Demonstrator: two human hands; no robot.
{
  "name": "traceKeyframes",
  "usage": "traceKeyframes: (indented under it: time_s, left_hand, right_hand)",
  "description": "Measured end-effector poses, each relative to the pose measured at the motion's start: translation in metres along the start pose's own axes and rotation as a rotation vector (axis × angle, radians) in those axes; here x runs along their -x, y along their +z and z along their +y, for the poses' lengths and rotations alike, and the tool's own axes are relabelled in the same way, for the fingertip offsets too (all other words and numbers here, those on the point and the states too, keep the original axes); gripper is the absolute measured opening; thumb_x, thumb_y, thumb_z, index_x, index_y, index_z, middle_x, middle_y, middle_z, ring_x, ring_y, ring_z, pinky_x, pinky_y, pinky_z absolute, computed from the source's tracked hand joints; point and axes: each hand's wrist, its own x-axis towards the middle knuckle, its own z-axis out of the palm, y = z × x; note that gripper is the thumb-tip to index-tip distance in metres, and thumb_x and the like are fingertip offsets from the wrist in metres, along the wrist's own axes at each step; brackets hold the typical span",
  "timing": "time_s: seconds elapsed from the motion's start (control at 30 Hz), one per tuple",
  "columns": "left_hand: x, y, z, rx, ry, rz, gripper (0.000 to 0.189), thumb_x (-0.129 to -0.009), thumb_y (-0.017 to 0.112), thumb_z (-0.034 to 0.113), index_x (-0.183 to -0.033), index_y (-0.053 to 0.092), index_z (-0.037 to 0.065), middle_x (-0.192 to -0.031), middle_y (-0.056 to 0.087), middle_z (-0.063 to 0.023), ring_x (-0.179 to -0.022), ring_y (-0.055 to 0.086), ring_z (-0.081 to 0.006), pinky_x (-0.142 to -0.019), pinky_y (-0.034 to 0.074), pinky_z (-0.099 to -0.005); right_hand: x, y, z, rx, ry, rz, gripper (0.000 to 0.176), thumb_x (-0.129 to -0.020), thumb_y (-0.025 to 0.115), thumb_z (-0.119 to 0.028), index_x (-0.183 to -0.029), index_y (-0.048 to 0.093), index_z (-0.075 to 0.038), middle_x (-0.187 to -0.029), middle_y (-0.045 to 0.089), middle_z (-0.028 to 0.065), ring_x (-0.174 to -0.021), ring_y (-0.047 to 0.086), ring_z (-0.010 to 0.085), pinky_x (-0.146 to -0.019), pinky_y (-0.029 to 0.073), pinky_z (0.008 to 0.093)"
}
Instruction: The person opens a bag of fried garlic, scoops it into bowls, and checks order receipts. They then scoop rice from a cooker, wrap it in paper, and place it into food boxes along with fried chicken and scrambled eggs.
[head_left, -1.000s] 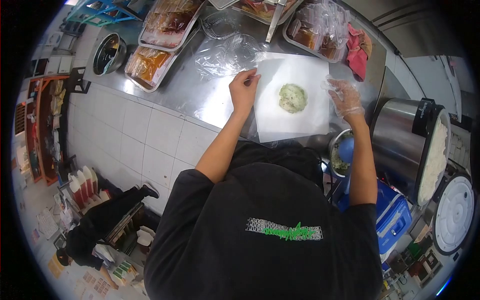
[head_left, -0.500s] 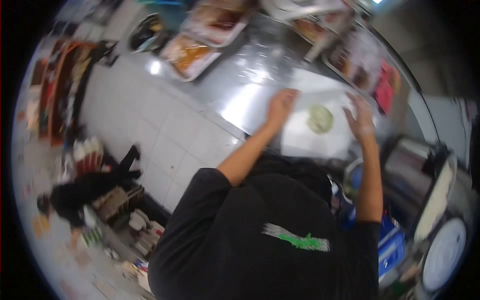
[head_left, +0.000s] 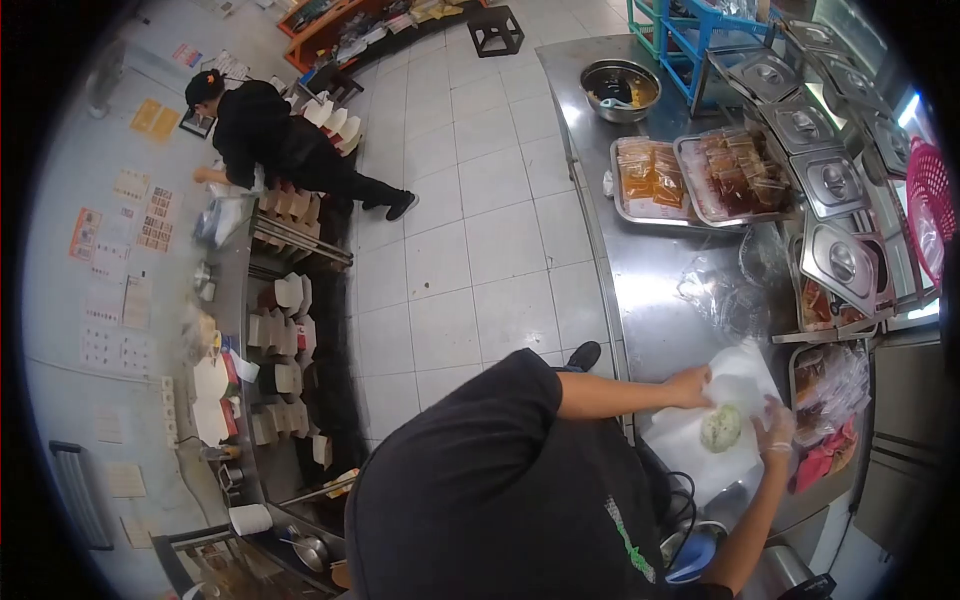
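Observation:
A pale green-and-white round food piece (head_left: 720, 428) rests on a sheet of white paper (head_left: 675, 452) on the steel counter. At the paper's upper left edge, my left hand (head_left: 690, 388) has its fingers curled and closed on the sheet. My right hand (head_left: 775, 430), in a thin clear glove, holds the opposite edge, just right of the food. The paper bends up between my two hands.
Trays of packaged food (head_left: 650, 180), a metal bowl (head_left: 620, 90) and clear plastic (head_left: 735, 290) lie farther up the counter. Lidded steel containers (head_left: 835, 180) line its right side. A person in black (head_left: 270, 140) stands at the left shelves.
The view has turned and sharpened. My hands have come closer to the food, from apart at the sides to closed on the paper, which now bends up.

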Motion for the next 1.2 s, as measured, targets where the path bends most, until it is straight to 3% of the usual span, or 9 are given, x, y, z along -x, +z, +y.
traceKeyframes:
  time_s: [0.1,0.2,0.3,0.4,0.67,0.9,1.0,1.1,1.2]
  left_hand:
    - [0.018,0.002,-0.026,-0.114,-0.016,-0.235,0.039,-0.074,0.072,0.014,-0.105,0.051,0.003,-0.095,0.061,-0.017,-0.085,0.061,-0.028,-0.068,0.049,-0.0386]
    - [0.02,-0.004,-0.036,0.307,-0.209,-0.117,0.04,-0.079,0.069,0.018,-0.112,0.052,0.002,-0.099,0.062,-0.0165,-0.088,0.062,-0.0257,-0.069,0.051,-0.036]
    - [0.053,-0.013,-0.008,0.674,-0.596,-0.533,0.039,-0.087,0.061,0.021,-0.119,0.051,0.001,-0.104,0.063,-0.0165,-0.094,0.063,-0.0248,-0.073,0.054,-0.0335]
    - [0.062,-0.016,0.004,0.769,-0.693,-0.795,0.041,-0.092,0.052,0.026,-0.121,0.049,-0.002,-0.109,0.063,-0.0175,-0.1,0.063,-0.0258,-0.081,0.054,-0.0338]
    - [0.042,-0.017,0.012,1.304,-0.795,-0.597,0.035,-0.095,0.046,0.029,-0.117,0.056,0.003,-0.115,0.062,-0.009,-0.103,0.061,-0.0175,-0.087,0.05,-0.0292]
    - [0.044,-0.033,0.004,1.472,-0.761,-0.503,0.036,-0.095,0.046,0.031,-0.119,0.056,0.006,-0.115,0.063,-0.005,-0.105,0.059,-0.0141,-0.092,0.046,-0.0269]
    - [0.059,-0.037,0.015,0.631,0.388,-0.356,0.036,-0.088,0.054,0.025,-0.121,0.054,0.01,-0.109,0.064,-0.0076,-0.101,0.061,-0.0177,-0.096,0.042,-0.0343]
    - [0.061,-0.067,0.073,-0.377,1.291,0.082,0.031,-0.081,0.059,0.028,-0.108,0.064,0.011,-0.097,0.067,-0.0054,-0.095,0.062,-0.017,-0.1,0.035,-0.041]
    - [0.029,-0.036,0.043,-0.972,0.976,-0.35,0.017,-0.074,0.06,0.024,-0.081,0.07,0.011,-0.082,0.067,-0.0047,-0.084,0.063,-0.0197,-0.102,0.029,-0.0475]
  right_hand:
    - [0.009,0.029,0.035,0.132,0.0,-0.01,0.02,-0.076,0.063,-0.011,-0.094,0.059,-0.004,-0.091,0.06,0.0162,-0.086,0.056,0.0357,-0.078,0.043,0.0455]
    - [0.015,0.024,0.025,0.181,-0.208,0.133,0.017,-0.075,0.061,-0.009,-0.092,0.061,-0.005,-0.09,0.059,0.0161,-0.086,0.057,0.0361,-0.076,0.044,0.0453]
    - [0.016,0.012,-0.008,-0.007,-0.006,0.014,0.023,-0.072,0.06,-0.005,-0.094,0.066,-0.007,-0.084,0.06,0.0155,-0.077,0.058,0.0355,-0.07,0.045,0.0446]
    - [0.024,0.014,-0.034,0.034,0.062,-0.033,0.028,-0.071,0.058,-0.005,-0.098,0.068,-0.007,-0.086,0.064,0.016,-0.079,0.061,0.035,-0.072,0.048,0.0434]
    - [0.054,0.025,-0.12,0.03,0.213,-0.235,0.033,-0.091,0.046,-0.015,-0.118,0.057,0.001,-0.124,0.054,0.0234,-0.116,0.051,0.0367,-0.099,0.039,0.0424]
    - [0.069,0.047,-0.141,0.061,0.254,-0.18,0.05,-0.083,0.059,-0.022,-0.127,0.049,-0.002,-0.128,0.05,0.0253,-0.118,0.049,0.0386,-0.095,0.042,0.0423]
    - [0.072,0.063,-0.138,0.071,0.262,-0.068,0.034,-0.082,0.056,-0.016,-0.114,0.057,-0.005,-0.114,0.06,0.0212,-0.101,0.058,0.0403,-0.084,0.048,0.0441]
    - [0.067,0.057,-0.152,0.08,0.336,-0.099,0.026,-0.081,0.055,-0.01,-0.105,0.062,-0.005,-0.101,0.063,0.019,-0.091,0.06,0.0388,-0.077,0.048,0.045]
    - [0.071,0.068,-0.144,0.102,0.224,0.102,0.02,-0.078,0.057,-0.007,-0.097,0.063,-0.004,-0.092,0.063,0.0174,-0.083,0.061,0.0363,-0.071,0.048,0.0446]
